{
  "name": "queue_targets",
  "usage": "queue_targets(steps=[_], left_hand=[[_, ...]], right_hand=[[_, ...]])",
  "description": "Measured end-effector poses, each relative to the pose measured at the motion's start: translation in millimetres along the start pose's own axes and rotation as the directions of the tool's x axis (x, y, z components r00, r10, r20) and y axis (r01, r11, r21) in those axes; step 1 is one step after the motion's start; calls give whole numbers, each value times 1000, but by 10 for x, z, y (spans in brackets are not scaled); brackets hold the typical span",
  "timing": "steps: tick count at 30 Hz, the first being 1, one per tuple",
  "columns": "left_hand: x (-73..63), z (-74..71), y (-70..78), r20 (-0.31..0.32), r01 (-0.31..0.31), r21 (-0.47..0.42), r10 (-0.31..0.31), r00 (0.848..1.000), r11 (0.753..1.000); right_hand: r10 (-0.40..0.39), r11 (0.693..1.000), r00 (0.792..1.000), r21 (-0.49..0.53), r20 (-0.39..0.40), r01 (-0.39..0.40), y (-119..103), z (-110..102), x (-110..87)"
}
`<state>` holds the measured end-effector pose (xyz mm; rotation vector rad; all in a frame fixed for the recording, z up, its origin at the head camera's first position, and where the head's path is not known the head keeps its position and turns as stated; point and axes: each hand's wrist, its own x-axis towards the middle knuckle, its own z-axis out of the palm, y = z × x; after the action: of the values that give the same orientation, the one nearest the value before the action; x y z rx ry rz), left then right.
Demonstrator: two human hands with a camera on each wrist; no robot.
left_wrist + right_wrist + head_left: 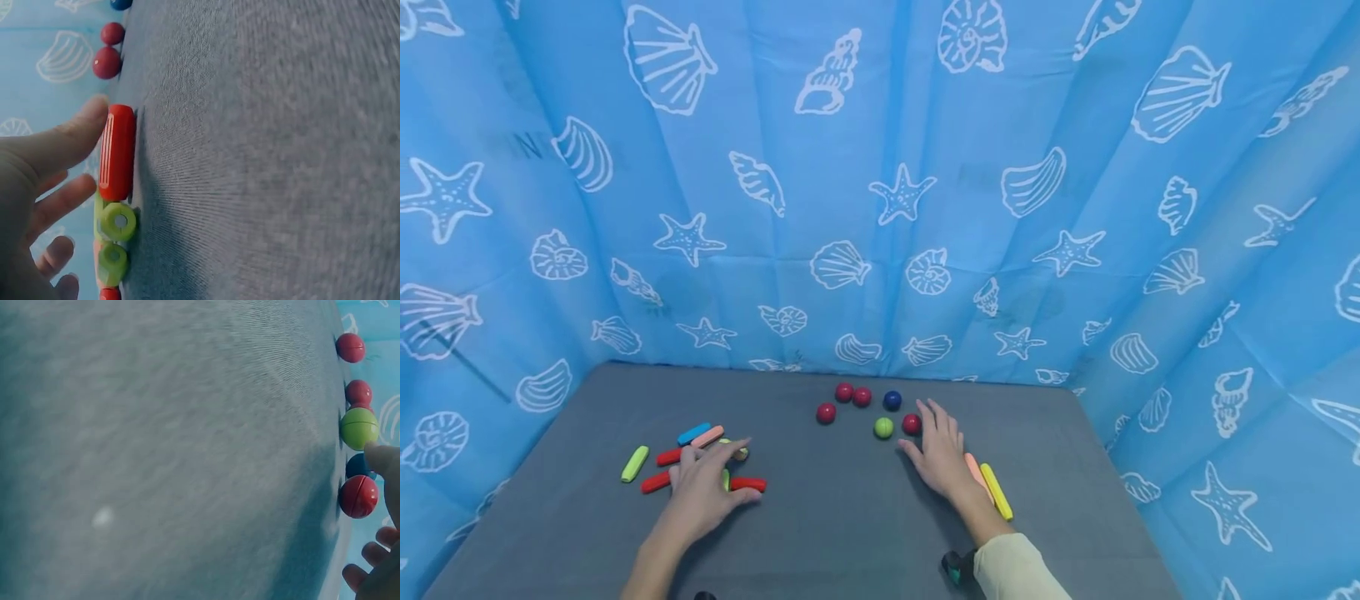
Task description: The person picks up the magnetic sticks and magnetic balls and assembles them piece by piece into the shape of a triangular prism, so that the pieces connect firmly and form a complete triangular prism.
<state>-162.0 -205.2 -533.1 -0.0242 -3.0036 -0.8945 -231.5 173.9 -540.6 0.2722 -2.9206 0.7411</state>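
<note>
My left hand (703,492) hovers over a cluster of stubby highlighters, its fingers spread and holding nothing. In the left wrist view the thumb reaches beside a red highlighter (117,153), with two lime highlighters (117,222) end-on below it. A blue highlighter (694,434) and a peach highlighter (707,436) lie just beyond the hand, which hides part of the cluster. My right hand (942,454) is beside a red ball (912,424), fingers loosely extended and nothing in them. Close to its thumb sits a lime ball (883,427); a blue ball (892,400) lies behind.
Several more red balls (844,392) lie toward the back of the grey tabletop (820,525). A yellow highlighter (996,492) and a peach one lie right of my right forearm. One lime highlighter (635,463) is apart at far left. A blue shell-print curtain (850,208) rises behind.
</note>
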Motion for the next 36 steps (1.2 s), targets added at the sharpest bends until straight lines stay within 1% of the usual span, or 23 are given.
queue_targets(steps=[3,6,12,16,18,20,23,25,28,30,33,36], left_hand=[[-11,-18,-27,4,4,9,-4,1000,1000],[-20,-28,-44,18,5,46,-6,1000,999],[26,-21,-18,50,-12,132,6,999,991],[49,3,8,51,-18,158,11,999,987],[48,12,38,43,-29,160,23,999,987],[49,13,95,26,-46,152,43,999,987],[64,9,222,3,-77,122,77,997,990],[83,20,316,-3,-82,72,82,997,994],[97,72,460,8,-78,-10,78,997,997],[104,131,553,16,-76,-50,77,997,996],[114,249,687,13,-107,-59,108,994,993],[127,388,815,25,-137,-56,138,990,989]], right_hand=[[-31,999,999,10,-21,31,-17,16,41],[-51,999,998,10,-43,52,-35,45,63],[-50,999,997,-14,-59,49,-25,86,55],[-70,997,994,-21,-78,68,10,85,26],[-48,999,997,-6,-68,47,24,60,-1],[-23,1000,998,17,-57,24,44,30,-33],[13,998,1000,58,-25,-11,59,-31,-90],[17,995,1000,98,1,-17,53,-67,-141],[2,987,999,162,52,-10,21,-110,-242],[-24,980,996,200,86,6,-3,-123,-312],[-65,970,989,242,133,31,-38,-122,-408],[-98,963,983,265,155,54,-70,-103,-491]])
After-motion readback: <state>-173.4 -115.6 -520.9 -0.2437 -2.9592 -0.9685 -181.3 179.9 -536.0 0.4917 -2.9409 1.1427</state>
